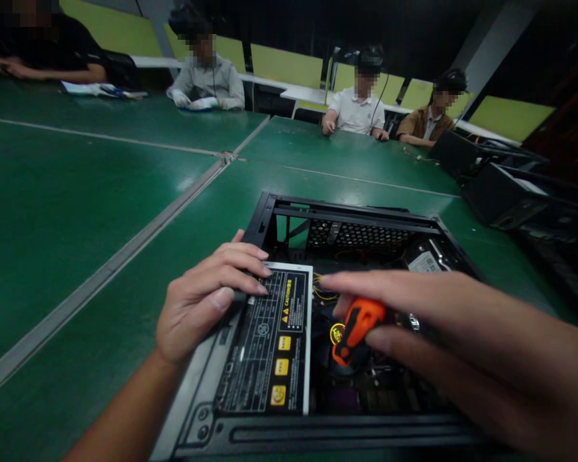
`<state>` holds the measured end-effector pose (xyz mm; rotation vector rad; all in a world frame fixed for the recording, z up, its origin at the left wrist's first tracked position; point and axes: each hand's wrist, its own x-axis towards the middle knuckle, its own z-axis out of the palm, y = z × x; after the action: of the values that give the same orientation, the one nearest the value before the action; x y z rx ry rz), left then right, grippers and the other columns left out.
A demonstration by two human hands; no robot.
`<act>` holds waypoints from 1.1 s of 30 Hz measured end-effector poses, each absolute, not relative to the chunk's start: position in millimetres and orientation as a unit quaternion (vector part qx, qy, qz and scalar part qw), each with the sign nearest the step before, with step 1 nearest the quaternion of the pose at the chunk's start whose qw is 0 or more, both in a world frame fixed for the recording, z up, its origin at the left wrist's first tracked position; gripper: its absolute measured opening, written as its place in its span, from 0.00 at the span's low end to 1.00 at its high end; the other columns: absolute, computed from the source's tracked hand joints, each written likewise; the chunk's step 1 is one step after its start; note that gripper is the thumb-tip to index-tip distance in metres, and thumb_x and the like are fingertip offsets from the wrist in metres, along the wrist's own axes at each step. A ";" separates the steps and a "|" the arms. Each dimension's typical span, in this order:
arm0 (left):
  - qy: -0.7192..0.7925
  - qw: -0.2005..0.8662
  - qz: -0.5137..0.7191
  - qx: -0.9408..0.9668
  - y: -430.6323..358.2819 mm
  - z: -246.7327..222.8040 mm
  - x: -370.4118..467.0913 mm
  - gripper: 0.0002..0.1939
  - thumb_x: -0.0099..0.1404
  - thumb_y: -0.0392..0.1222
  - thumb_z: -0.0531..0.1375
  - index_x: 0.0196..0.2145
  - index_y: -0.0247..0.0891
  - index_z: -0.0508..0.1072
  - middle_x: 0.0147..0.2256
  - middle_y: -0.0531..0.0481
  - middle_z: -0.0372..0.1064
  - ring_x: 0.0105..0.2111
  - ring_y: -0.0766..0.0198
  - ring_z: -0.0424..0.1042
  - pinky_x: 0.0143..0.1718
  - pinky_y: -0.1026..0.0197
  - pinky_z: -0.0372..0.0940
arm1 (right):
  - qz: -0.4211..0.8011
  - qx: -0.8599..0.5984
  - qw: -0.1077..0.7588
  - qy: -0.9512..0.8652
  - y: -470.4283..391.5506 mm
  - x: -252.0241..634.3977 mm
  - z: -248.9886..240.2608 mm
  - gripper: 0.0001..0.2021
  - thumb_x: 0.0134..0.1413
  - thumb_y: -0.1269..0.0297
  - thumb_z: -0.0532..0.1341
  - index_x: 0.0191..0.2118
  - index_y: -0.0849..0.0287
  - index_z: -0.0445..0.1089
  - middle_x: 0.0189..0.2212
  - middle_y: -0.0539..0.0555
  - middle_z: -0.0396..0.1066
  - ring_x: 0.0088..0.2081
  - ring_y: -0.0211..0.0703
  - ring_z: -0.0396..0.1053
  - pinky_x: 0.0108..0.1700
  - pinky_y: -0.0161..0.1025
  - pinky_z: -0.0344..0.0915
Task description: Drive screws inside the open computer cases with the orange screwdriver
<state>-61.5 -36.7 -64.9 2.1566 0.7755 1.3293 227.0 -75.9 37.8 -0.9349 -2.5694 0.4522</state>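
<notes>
An open black computer case lies on its side in front of me. Inside it, along the left, is a power supply with a black label and yellow marks. My left hand lies over the case's left edge, its fingers stretched out and their tips resting on the power supply's label. Over the case's interior, my right hand holds a screwdriver with an orange and black handle between thumb and fingers; its shaft cannot be made out. Below the handle, a round fan with a yellow centre sticker partly shows.
The case lies on a green table crossed by a grey metal strip. More dark computer cases stand at the right. Several people sit along the far side, and papers lie near the one at far left.
</notes>
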 end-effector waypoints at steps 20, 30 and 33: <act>0.314 0.247 0.483 0.780 -38.6 -62.5 -60.6 0.16 0.68 0.50 0.55 0.32 0.45 0.80 0.36 0.47 0.77 0.45 0.53 0.73 0.63 0.43 0.55 | 0.115 -0.371 0.181 -0.904 -49.3 218.2 17.3 0.18 0.66 0.71 0.52 0.60 0.60 0.64 0.56 0.57 0.69 0.56 0.45 0.68 0.58 0.45 0.67; 0.305 0.243 0.481 0.785 -38.3 -64.4 -63.3 0.14 0.68 0.49 0.55 0.33 0.46 0.80 0.36 0.49 0.77 0.46 0.55 0.73 0.63 0.46 0.55 | 0.122 -0.352 0.201 -0.906 -49.4 215.4 14.5 0.17 0.66 0.71 0.56 0.58 0.63 0.66 0.50 0.56 0.73 0.51 0.40 0.70 0.55 0.38 0.67; 0.307 0.245 0.475 0.787 -38.5 -63.7 -63.2 0.14 0.68 0.48 0.54 0.33 0.45 0.80 0.37 0.48 0.77 0.46 0.55 0.72 0.64 0.46 0.54 | 0.105 -0.321 0.220 -0.915 -45.8 212.5 10.3 0.15 0.64 0.63 0.60 0.52 0.65 0.71 0.40 0.56 0.76 0.41 0.43 0.73 0.47 0.39 0.71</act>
<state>-63.2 -38.5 -63.7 2.1490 0.8375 1.2977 212.5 -45.8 10.3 -0.8889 -2.5313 0.2918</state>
